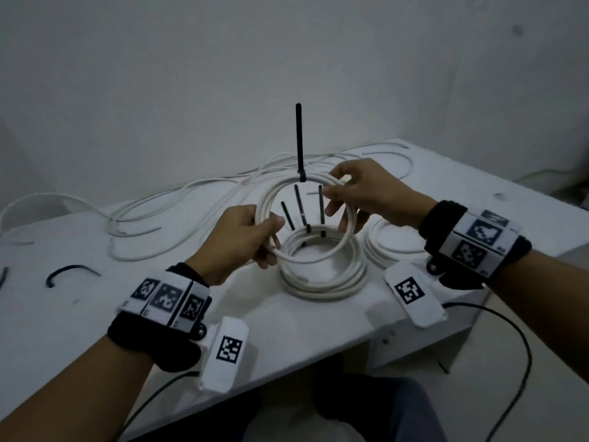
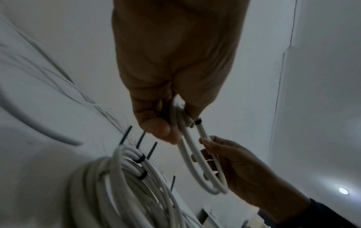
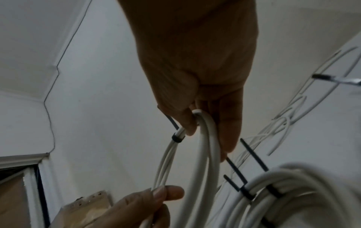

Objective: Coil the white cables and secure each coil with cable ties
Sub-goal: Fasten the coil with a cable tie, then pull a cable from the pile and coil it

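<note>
Broadly, a white table [image 1: 95, 314] fills the head view, its near edge cut by the person's forearms. Loose white cables [image 1: 178, 199] sprawl across its far half, some running off the left edge; in the wrist views they blur into streaks. At the table's middle lies a stack of tied coils [image 1: 322, 275], with three black tie tails [image 1: 299, 205] standing up from its far side. Another flat coil [image 1: 382, 247] rests to the right of the stack, partly hidden behind the right wrist.

Above the stack both hands hold a held coil [image 1: 306, 215] upright. The left hand [image 1: 242, 240] grasps its left arc, thumb on the near side and fingers curled behind. The right hand [image 1: 366, 193] pinches its upper right arc between thumb and fingers. A black cable tie [image 1: 299, 141] is cinched round the top of this coil, its long tail pointing straight up.

Wrist bands [image 1: 165, 298] on both arms carry square black-and-white coded markers; no readable writing shows on them. A curved black tie [image 1: 70, 272] lies loose on the table's left part, and another dark piece at the far left edge is cut off.
</note>
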The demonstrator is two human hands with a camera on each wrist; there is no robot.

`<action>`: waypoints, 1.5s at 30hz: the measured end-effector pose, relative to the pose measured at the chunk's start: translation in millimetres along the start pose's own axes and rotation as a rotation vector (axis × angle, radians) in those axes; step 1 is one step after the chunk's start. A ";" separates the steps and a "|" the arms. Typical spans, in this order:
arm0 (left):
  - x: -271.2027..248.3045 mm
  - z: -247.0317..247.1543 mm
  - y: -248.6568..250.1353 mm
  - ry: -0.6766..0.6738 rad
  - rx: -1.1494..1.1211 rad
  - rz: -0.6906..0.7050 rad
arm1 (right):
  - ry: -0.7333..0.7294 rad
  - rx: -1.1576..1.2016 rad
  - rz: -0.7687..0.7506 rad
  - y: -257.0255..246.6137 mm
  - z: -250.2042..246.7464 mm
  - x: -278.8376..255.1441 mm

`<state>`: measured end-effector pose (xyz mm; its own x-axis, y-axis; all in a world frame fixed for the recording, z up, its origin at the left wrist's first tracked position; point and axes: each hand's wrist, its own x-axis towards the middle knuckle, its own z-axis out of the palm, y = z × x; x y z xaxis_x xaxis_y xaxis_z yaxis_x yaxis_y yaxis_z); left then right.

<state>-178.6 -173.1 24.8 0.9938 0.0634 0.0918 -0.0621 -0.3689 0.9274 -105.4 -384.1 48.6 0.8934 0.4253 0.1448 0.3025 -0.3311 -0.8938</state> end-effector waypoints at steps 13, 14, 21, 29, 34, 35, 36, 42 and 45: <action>73.3 137.8 34.7 -0.222 0.538 -0.031 | 0.237 -0.469 0.293 78.7 -106.3 -12.3; 75.7 144.7 34.1 -0.238 0.593 -0.030 | 0.228 -0.496 0.309 85.3 -109.4 -10.7; 77.2 175.0 24.5 -0.279 1.035 0.062 | 0.136 -0.768 0.332 125.8 -104.9 -6.8; 83.1 164.6 35.9 -0.234 0.896 0.020 | -0.045 -0.953 0.399 121.9 -109.6 -2.0; 88.8 126.0 49.0 -0.092 0.842 0.077 | -0.139 -1.034 0.434 92.4 -125.0 6.8; 91.8 115.5 52.6 -0.049 0.835 0.090 | -0.098 -1.044 0.379 81.7 -127.5 11.2; 95.9 104.2 55.7 -0.013 0.830 0.104 | -0.044 -1.017 0.309 71.2 -129.2 17.7; 144.6 22.9 55.5 0.097 0.874 0.103 | -0.002 -0.552 0.085 27.3 -110.0 102.6; 180.7 -15.5 34.9 0.074 0.953 0.045 | -0.129 -0.516 0.114 26.0 -82.6 170.4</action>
<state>-2.6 -160.1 79.3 0.9819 0.0772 0.1729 0.0340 -0.9701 0.2401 82.2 -389.9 85.1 0.8920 0.4514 -0.0235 0.3583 -0.7379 -0.5719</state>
